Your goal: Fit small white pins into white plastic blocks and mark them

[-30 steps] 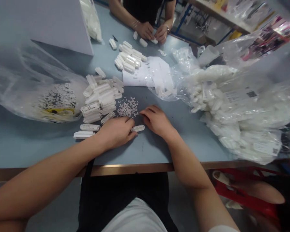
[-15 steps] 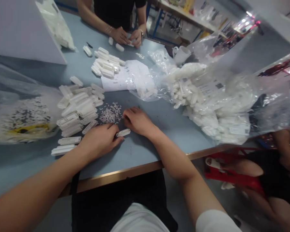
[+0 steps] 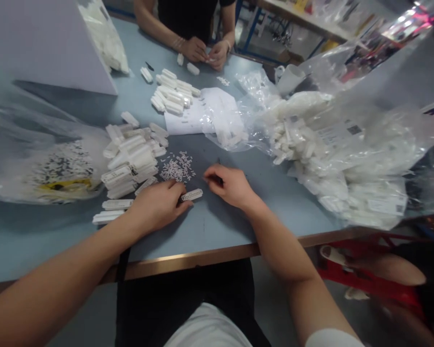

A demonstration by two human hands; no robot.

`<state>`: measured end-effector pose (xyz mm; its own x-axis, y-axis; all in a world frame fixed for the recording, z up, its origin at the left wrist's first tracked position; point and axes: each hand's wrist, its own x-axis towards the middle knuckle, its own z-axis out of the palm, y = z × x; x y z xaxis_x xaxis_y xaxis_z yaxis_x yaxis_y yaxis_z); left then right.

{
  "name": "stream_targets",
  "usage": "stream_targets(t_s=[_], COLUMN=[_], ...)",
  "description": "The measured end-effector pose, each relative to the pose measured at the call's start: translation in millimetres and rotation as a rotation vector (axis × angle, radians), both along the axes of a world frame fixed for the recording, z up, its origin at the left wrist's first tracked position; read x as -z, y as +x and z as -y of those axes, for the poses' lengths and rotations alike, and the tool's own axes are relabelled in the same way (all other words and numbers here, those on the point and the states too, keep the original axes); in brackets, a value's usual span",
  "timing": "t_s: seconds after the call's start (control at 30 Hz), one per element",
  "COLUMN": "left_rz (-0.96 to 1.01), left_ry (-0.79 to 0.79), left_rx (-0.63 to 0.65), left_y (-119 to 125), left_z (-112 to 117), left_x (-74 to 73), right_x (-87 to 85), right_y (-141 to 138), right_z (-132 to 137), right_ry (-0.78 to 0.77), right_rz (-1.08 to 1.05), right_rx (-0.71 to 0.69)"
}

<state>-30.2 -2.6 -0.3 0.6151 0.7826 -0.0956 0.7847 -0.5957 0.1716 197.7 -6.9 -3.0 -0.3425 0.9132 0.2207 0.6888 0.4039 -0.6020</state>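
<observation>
Left hand (image 3: 162, 205) grips a white perforated block (image 3: 193, 194), one end projecting toward the right hand (image 3: 228, 185), which stands just beside it, fingertips drawn together (contents, if any, unconfirmed). Loose white bits (image 3: 176, 168) lie beyond the block; heaped white housings (image 3: 130, 153) adjoin them. A co-worker (image 3: 188, 21) occupies the opposite side of the blue table (image 3: 222, 229).

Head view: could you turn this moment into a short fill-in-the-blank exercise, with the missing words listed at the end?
1. The perforated white part is held in the person's ____ hand.
2. The pile of tiny pieces lies ____ from the person than that part.
3. The leftmost clear bag shows a bright ____ patch.
4. The opposite co-worker's top is ____.

Missing words: left; farther; yellow; black.
</observation>
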Motion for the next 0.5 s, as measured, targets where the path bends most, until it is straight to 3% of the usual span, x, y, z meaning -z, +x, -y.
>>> stream_targets(t_s=[0.23, 0.5], left_rz=[0.032, 0.055], left_ry=[0.012, 0.063], left_rx=[0.025, 0.078], left_y=[-1.5, -0.2], left_z=[2.0, 4.9], left_x=[0.0, -0.2], right_x=[-8.6, -10.2], right_y=[1.2, 0.6], right_z=[6.1, 4.8], right_ry=[-0.037, -0.116], right_rz=[0.055, 0.028], right_rx=[-0.210, -0.231])
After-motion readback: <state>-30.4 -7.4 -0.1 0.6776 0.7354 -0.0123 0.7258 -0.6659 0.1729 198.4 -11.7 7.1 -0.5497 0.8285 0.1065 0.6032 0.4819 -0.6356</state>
